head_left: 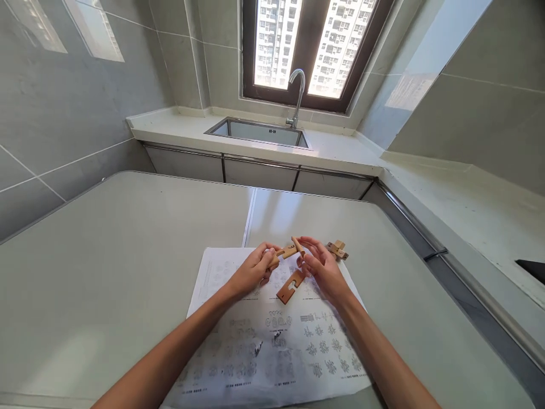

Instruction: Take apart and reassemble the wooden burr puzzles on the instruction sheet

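Observation:
My left hand (254,267) is closed on one end of a notched light-wood puzzle piece (288,251) with a dark mark on it. Against that piece's other end stands a second wooden puzzle piece (297,244), seen nearly edge-on, in the curled fingers of my right hand (326,268). Whether the two pieces interlock I cannot tell. Below them a redder flat wooden piece (286,292) with a cut-out lies on a printed sheet (238,363), close under my right fingers. The sheet carries line diagrams and two small torn spots.
Beyond my right hand, a small cluster of wooden pieces (338,250) rests by the sheet's edge. The pale table (128,255) has a seam running away from me. Behind it are a counter (170,126), a sink (259,132) and a faucet (301,91) under a window.

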The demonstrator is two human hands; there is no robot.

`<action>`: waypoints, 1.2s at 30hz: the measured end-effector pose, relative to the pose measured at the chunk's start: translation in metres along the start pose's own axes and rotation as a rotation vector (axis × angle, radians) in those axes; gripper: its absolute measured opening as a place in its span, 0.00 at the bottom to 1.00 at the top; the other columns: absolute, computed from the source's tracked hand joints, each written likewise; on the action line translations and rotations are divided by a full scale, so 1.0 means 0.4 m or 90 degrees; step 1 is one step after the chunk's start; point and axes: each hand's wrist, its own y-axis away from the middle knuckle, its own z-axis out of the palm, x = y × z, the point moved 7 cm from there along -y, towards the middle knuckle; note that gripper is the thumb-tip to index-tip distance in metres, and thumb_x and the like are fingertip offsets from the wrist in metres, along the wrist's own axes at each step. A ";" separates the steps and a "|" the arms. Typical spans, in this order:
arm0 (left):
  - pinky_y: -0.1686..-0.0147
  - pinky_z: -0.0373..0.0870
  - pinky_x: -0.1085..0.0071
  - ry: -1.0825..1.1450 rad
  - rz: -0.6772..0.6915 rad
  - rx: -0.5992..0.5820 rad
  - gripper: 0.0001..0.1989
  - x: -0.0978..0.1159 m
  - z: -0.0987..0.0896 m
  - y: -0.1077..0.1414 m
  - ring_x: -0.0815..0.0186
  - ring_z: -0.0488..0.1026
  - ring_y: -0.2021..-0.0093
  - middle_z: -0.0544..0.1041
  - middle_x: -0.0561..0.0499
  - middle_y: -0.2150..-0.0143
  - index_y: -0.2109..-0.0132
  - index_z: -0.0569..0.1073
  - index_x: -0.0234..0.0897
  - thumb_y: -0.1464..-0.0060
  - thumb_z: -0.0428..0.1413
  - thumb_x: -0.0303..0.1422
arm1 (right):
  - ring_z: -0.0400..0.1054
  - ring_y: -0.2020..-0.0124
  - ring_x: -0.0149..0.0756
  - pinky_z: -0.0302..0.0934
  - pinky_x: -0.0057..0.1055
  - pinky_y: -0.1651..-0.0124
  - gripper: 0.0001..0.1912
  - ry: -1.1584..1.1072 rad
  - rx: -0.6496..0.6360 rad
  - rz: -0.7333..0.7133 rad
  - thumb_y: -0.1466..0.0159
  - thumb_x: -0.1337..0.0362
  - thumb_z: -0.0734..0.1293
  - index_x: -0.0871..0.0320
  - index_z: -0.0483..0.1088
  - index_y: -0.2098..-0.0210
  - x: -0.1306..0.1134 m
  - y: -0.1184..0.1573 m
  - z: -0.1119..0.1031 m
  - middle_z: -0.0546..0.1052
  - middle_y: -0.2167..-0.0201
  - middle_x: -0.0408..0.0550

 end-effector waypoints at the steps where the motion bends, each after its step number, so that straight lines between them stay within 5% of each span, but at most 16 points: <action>1: 0.80 0.54 0.77 0.014 0.000 0.008 0.18 -0.006 -0.003 -0.004 0.73 0.51 0.79 0.60 0.60 0.73 0.52 0.67 0.39 0.32 0.50 0.50 | 0.71 0.66 0.35 0.63 0.31 0.72 0.28 -0.017 -0.020 0.001 0.41 0.49 0.76 0.51 0.72 0.46 0.008 -0.005 0.005 0.70 0.35 0.56; 8: 0.82 0.53 0.78 0.074 -0.004 0.055 0.20 -0.033 -0.009 -0.028 0.74 0.47 0.80 0.51 0.64 0.77 0.56 0.67 0.39 0.35 0.55 0.52 | 0.74 0.57 0.42 0.66 0.31 0.70 0.30 -0.062 -0.078 0.018 0.43 0.52 0.78 0.47 0.71 0.43 0.061 -0.003 0.007 0.69 0.32 0.53; 22: 0.82 0.55 0.78 0.018 0.002 0.055 0.21 -0.029 -0.017 -0.027 0.75 0.48 0.82 0.53 0.65 0.79 0.63 0.61 0.41 0.35 0.54 0.53 | 0.74 0.52 0.42 0.75 0.34 0.64 0.32 -0.058 -0.111 0.038 0.44 0.58 0.80 0.44 0.72 0.41 0.062 -0.002 0.005 0.69 0.34 0.48; 30: 0.83 0.55 0.78 0.014 0.001 -0.009 0.19 -0.043 0.000 -0.024 0.74 0.47 0.82 0.52 0.66 0.79 0.58 0.63 0.41 0.33 0.52 0.52 | 0.70 0.70 0.30 0.71 0.33 0.60 0.39 0.009 -0.195 0.058 0.45 0.60 0.82 0.49 0.69 0.37 0.081 0.009 0.018 0.80 0.55 0.47; 36: 0.82 0.55 0.79 0.003 0.024 0.013 0.16 -0.045 0.005 -0.021 0.73 0.46 0.83 0.51 0.67 0.80 0.51 0.63 0.42 0.30 0.48 0.50 | 0.71 0.67 0.31 0.69 0.31 0.60 0.40 0.057 -0.181 0.031 0.45 0.60 0.83 0.47 0.68 0.36 0.076 0.017 0.021 0.79 0.50 0.48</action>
